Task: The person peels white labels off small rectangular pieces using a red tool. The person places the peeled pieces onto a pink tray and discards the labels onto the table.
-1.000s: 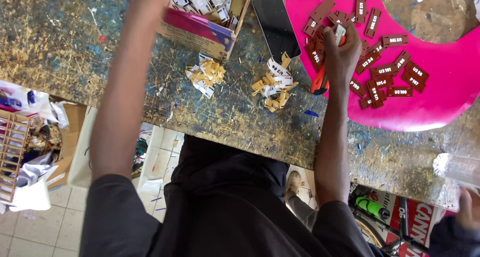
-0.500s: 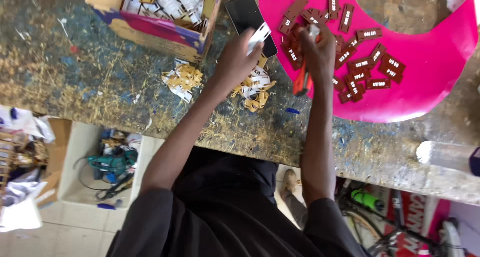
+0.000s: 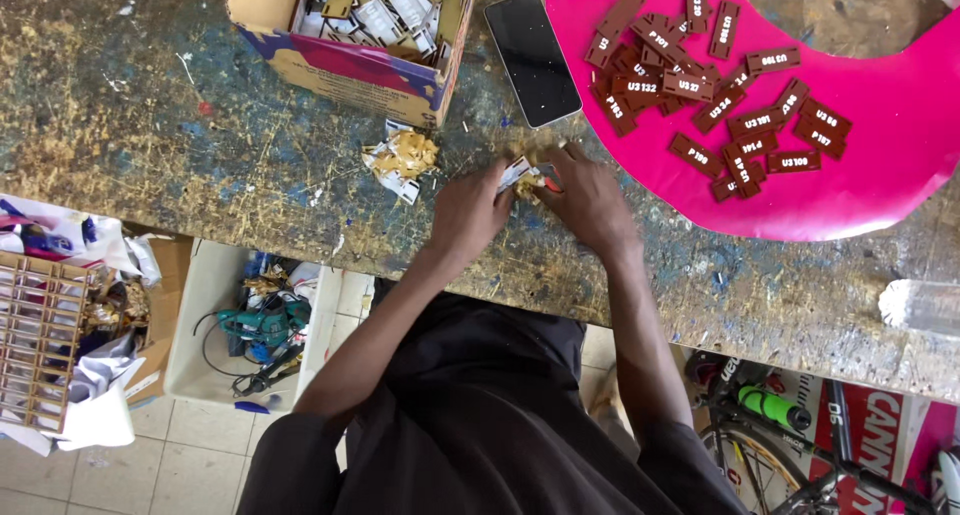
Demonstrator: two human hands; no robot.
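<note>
Dropped down and in since half a sec ago: both hands off the pink sheet edge, now meeting low on the bench near its front edge. Left hand point(image 3: 470, 213) and right hand point(image 3: 585, 200) side by side, fingertips pinched round 1 small tag point(image 3: 522, 173), whitish backing w/ a brownish face. Right hand also seems to trap something red point(image 3: 551, 186) under the fingers, maybe a blade handle or pen, too hidden to call. Grip on both sides tight, fingers curled nearly closed on the tag, no open palm showing.

Tag sits between the 2 hands, touching the paint-spattered workbench point(image 3: 200, 155), just below the dark phone point(image 3: 532, 59) lying face up. Scrap pile of peeled backing point(image 3: 402, 162) just left of the left hand. Cardboard box point(image 3: 345, 50) of more unpeeled pieces beyond that, up-left. Pink sheet point(image 3: 880, 190) up-right, carrying approx 20 finished brown tags point(image 3: 700, 95) spread loose.

Handling judgement: tag looks light, thin, stiff like cut ply or acrylic; film on it soft, flimsy, prob. sticky. Best held by the long edges w/ thumb and forefinger, nail picking at a corner of the film. Small enough to flick away if pinch slips; could snap if bent hard.
</note>
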